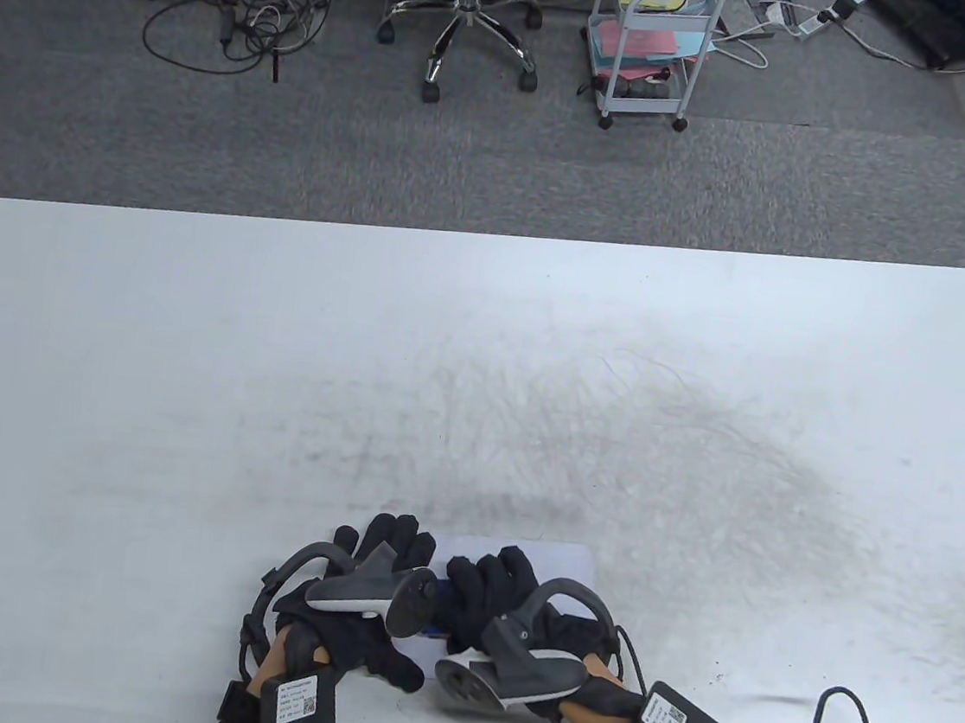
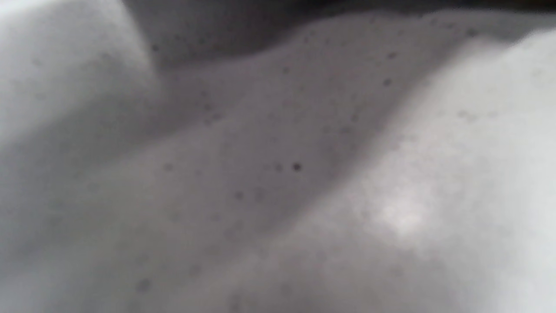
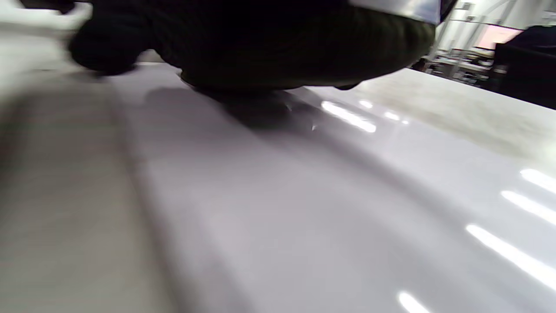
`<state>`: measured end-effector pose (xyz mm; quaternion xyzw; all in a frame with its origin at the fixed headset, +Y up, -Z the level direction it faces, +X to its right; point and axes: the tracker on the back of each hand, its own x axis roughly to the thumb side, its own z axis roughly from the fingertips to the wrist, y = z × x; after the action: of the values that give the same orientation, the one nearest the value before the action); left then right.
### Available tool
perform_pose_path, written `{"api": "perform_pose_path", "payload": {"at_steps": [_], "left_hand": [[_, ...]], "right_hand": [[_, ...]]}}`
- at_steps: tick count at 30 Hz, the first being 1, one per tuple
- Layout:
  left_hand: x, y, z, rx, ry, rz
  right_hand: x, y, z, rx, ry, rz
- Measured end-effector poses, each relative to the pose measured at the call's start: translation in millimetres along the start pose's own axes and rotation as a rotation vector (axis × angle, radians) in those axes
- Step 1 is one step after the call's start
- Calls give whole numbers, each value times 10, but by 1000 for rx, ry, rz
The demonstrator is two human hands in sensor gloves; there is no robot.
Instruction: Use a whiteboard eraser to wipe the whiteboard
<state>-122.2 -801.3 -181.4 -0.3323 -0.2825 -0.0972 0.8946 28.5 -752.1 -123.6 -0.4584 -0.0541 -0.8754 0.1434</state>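
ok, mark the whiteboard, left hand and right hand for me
whiteboard (image 1: 552,556): table view, bare far edge.
left hand (image 1: 392,547): table view, gloved fingers on the board.
right hand (image 1: 491,589): table view, gloved knuckles.

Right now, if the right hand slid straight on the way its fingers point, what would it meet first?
Probably the left hand: the right hand points up-left across the small whiteboard, and their fingers already look near together. Depth is unclear.

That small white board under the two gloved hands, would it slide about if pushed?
Probably. The whiteboard looks thin and flat, so likely light, and it lies on a smooth table. Its surface is glossy in the right wrist view, so fingers may slip. The left hand and right hand rest over it, perhaps steadying it.
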Motion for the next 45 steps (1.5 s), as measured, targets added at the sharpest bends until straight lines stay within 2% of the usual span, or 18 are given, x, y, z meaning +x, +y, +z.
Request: {"api": "perform_pose_path", "payload": {"at_steps": [4, 8, 12, 18, 22, 28, 33, 37, 41, 45], "left_hand": [[-1, 0, -1, 0, 0, -1], [-1, 3, 0, -1, 0, -2], [-1, 3, 0, 0, -1, -3], [-1, 1, -1, 2, -3, -2], [-2, 0, -1, 1, -6, 1], [-2, -1, -2, 1, -7, 3], [-2, 0, -4, 0, -8, 3], [-3, 0, -4, -1, -8, 5], [-4, 0, -3, -2, -7, 4], [-4, 0, -3, -2, -6, 5]], "right_hand": [[242, -47, 260, 29, -110, 57], [282, -62, 309, 34, -110, 110], [154, -52, 199, 61, -53, 57], [-397, 42, -161, 98, 148, -132], [-659, 49, -409, 98, 226, -131], [-766, 27, -571, 121, 258, -132], [-810, 59, -558, 106, 271, -167], [-872, -1, -542, 97, 281, -188], [-1035, -156, -345, -27, 327, -190], [-1412, -306, 11, -52, 383, -175]]}}
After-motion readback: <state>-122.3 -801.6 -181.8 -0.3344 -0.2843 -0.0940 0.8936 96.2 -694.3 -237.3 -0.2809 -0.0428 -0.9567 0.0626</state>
